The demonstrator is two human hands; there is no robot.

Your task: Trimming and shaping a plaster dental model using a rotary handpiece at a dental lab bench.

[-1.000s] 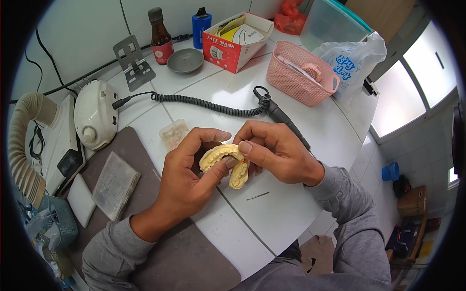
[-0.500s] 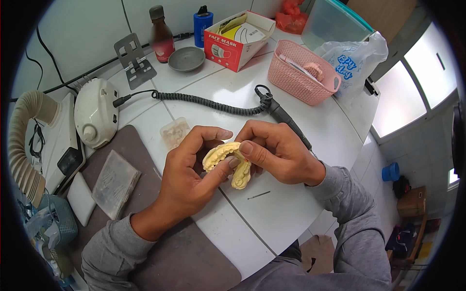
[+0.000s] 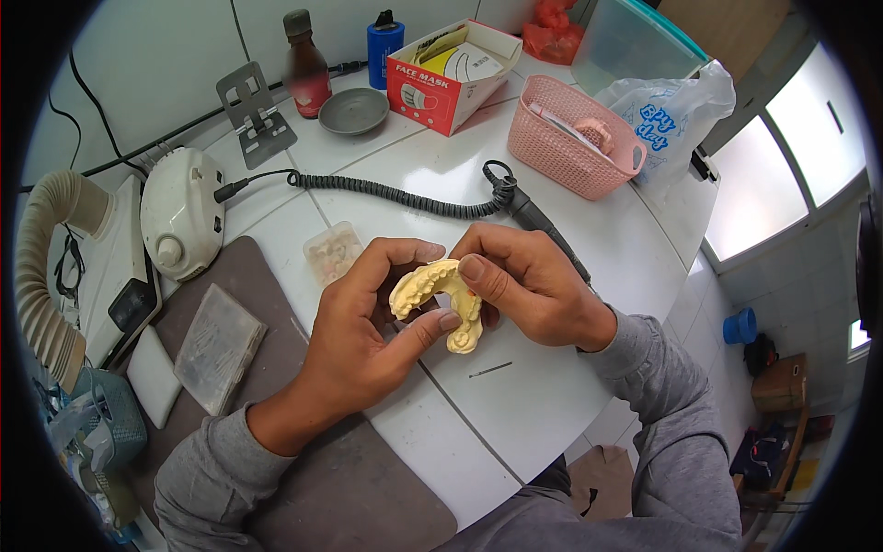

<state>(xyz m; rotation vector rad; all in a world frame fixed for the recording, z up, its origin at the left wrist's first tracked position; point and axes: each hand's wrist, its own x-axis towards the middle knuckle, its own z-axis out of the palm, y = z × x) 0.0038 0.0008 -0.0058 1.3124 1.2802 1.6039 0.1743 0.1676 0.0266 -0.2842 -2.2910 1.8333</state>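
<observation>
A pale yellow horseshoe-shaped dental cast (image 3: 466, 333) is held up between both hands over the white tiled table. My left hand (image 3: 368, 322) grips its left side, the thumb against the inner curve and the fingers behind. On the upper right part, my right hand (image 3: 524, 285) has its thumb pressed near the row of teeth, its other fingers partly hidden behind the cast. A small reddish spot shows beside the right thumb. Below the hands, a thin metal bur (image 3: 490, 370) lies on the table. Behind them rests a black rotary handpiece (image 3: 543, 228) with a coiled cord.
Left are a white control unit (image 3: 182, 216), a ribbed hose (image 3: 46, 267), and a flat clear case (image 3: 221, 350) on a brown mat (image 3: 359, 488). A small clear box (image 3: 333, 250) sits behind my left hand. Farther back stand a mask box (image 3: 441, 92), a grey dish (image 3: 353, 111) and a pink basket (image 3: 570, 156).
The dental cast has tilted and turned slightly in my hands, showing more of its inner curve. My left thumb has shifted a little, and the right hand has moved slightly upward.
</observation>
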